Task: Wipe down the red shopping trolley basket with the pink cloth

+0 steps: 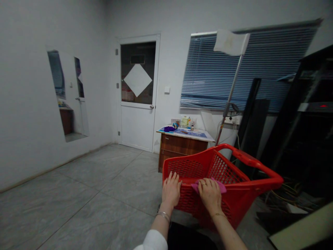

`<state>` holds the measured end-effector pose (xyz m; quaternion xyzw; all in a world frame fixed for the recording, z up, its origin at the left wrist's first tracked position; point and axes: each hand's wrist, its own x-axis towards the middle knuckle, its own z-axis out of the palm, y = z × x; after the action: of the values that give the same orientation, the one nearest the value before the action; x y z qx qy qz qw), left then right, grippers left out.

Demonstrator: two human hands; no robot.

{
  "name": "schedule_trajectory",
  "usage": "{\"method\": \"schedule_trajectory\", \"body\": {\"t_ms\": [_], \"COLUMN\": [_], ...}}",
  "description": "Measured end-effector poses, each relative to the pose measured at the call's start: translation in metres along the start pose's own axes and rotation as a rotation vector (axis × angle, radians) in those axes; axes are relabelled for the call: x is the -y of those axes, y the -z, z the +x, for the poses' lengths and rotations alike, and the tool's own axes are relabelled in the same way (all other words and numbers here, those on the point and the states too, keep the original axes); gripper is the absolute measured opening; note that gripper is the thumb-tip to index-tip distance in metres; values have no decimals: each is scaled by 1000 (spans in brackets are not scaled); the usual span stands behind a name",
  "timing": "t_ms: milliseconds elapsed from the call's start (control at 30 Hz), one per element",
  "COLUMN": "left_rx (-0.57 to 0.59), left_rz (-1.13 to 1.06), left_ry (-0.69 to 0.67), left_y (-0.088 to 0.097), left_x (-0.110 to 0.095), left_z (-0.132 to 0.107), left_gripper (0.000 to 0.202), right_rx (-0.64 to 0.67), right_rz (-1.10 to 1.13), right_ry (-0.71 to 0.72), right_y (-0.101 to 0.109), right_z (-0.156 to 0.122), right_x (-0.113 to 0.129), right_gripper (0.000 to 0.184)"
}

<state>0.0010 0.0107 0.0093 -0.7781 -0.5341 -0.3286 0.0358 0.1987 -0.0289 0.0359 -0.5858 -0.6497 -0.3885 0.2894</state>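
A red basket [234, 173] stands on the grey floor [104, 194], low and to the right. It is made of plastic mesh and has a thick red handle bar on its far side.

The left hand [171, 190] lies flat on the near rim of the basket. Its fingers [173, 177] are spread a little and hold nothing. A thin bracelet sits on that wrist.

The right hand [210, 194] presses down on a pink cloth [221, 186]. The cloth lies on the near rim of the basket, just beside the left hand. The fingers of the right hand rest flat on the cloth, close together, not curled around it. One finger wears a ring.

Behind the basket stands a small wooden counter [182, 144] with drawers. Bottles and small things sit on top of it. A pole [231, 93] with a white top leans by the counter. Blue blinds [208, 73] cover the window on the wall. A white door [137, 93] is to the left of the counter. Dark racks [307, 121] stand at the right.
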Motion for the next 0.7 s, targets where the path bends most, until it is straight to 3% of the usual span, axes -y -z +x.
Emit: {"method": "schedule_trajectory", "body": {"t_ms": [167, 267, 367, 600, 700], "left_rx": [-8, -29, -38, -68, -61], "left_rz": [-12, -23, -36, -11, 2], "left_ry": [8, 15, 24, 14, 3], "left_y": [-3, -6, -6, -7, -8], "left_x": [0, -1, -3, -3, 0], "left_z": [0, 0, 0, -1, -1], "left_gripper": [40, 40, 40, 41, 41], "right_rx": [-1, -20, -65, -41, -30], "right_rz": [-159, -177, -171, 61, 100], "right_ry": [35, 14, -83, -115, -121], "right_y": [19, 20, 13, -8, -11], "right_z": [-3, -3, -3, 0, 3], "right_x": [-87, -102, -78, 45, 68], "right_gripper": [21, 22, 23, 20, 19]}}
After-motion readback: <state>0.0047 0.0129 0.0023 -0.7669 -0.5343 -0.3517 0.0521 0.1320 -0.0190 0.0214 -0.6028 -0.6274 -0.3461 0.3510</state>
